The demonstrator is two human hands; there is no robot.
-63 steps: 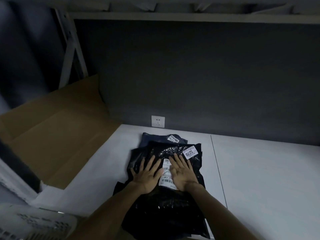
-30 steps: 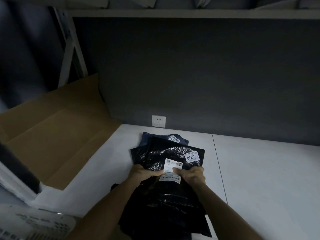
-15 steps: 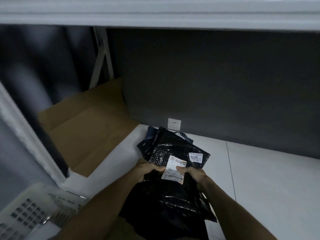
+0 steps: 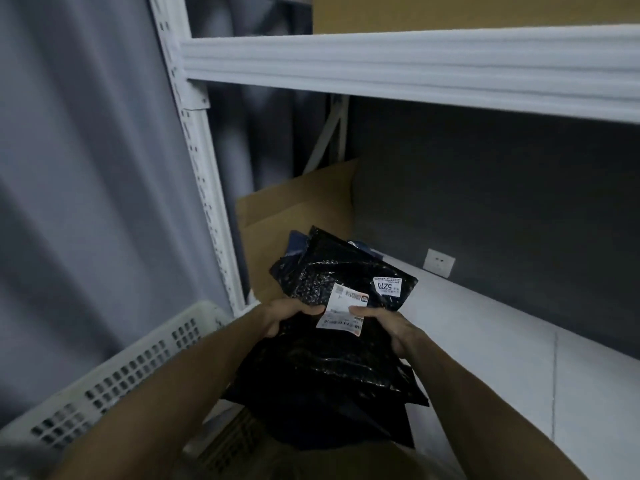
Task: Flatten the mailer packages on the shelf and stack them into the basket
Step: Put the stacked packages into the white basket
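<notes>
Your left forearm (image 4: 180, 393) comes up from the lower left and your right forearm (image 4: 478, 400) from the lower right, both bare, closing in toward the middle of the view. Your left hand (image 4: 289, 318) grips the left edge of the stack of black mailers (image 4: 332, 368) — thumb on top, fingers curled under and out of sight. Your right hand (image 4: 393, 329) takes the opposite edge the same way, its thumb flat across the top and pointing toward the left thumb — the two thumbs near each other but apart, both wrists roughly straight
</notes>
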